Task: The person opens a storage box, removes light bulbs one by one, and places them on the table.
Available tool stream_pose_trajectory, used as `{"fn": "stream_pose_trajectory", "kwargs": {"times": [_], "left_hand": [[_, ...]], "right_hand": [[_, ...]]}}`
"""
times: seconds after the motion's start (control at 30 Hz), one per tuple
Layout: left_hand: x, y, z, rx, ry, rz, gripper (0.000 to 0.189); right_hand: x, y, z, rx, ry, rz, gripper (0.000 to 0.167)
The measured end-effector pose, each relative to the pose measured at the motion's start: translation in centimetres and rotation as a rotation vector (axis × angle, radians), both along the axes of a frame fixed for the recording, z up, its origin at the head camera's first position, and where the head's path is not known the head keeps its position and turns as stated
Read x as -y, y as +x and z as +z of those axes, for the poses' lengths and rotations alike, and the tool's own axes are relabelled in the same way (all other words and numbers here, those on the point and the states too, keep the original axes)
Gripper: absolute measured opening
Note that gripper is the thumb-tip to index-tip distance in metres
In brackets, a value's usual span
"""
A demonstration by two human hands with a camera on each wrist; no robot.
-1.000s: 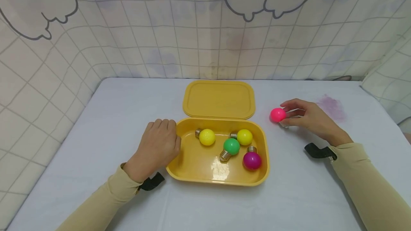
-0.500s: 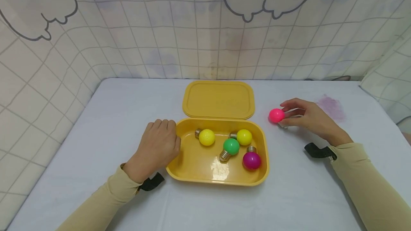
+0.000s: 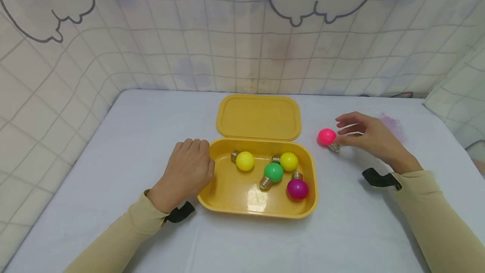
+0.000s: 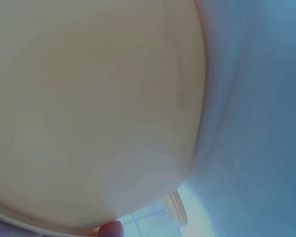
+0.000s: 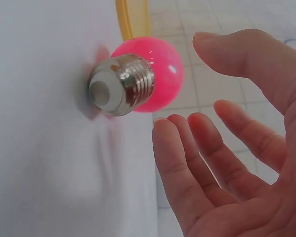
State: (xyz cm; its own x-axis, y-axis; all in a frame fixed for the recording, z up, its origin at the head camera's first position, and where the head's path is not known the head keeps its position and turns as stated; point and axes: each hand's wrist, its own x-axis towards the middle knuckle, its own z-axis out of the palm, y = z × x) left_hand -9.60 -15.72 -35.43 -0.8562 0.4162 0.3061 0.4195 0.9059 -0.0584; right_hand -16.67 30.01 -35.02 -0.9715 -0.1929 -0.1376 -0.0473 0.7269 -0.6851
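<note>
A pink light bulb with a silver screw base lies on the white table, right of the yellow box. Beside it is my right hand, fingers spread and relaxed; the right wrist view shows a gap between bulb and fingers. My left hand grips the box's left rim, its fingers curled over the edge. In the left wrist view the box wall fills most of the picture, with a fingertip at the rim. Inside the box lie two yellow bulbs, a green bulb and a purple bulb.
Behind the box, the yellow lid lies flat on the table. A grid-patterned cloth hangs along the back and sides. A purple stain marks the tablecloth behind the right hand.
My right hand has let go of the pink bulb and drawn slightly back to the right, uncovering its screw base. The left hand stays on the box rim.
</note>
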Motion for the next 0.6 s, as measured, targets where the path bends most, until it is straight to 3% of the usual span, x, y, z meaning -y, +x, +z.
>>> {"fn": "stream_pose_trajectory", "kwargs": {"times": [0.33,0.6], "left_hand": [[-0.3,-0.1,0.2,0.032,-0.004,0.006,0.02],[-0.1,0.1,0.3,0.015,0.003,0.005,0.02]], "right_hand": [[1.5,1.4,1.9,-0.079,-0.025,-0.024,0.054],[4.0,2.7,3.1,-0.209,-0.019,0.134,0.046]]}}
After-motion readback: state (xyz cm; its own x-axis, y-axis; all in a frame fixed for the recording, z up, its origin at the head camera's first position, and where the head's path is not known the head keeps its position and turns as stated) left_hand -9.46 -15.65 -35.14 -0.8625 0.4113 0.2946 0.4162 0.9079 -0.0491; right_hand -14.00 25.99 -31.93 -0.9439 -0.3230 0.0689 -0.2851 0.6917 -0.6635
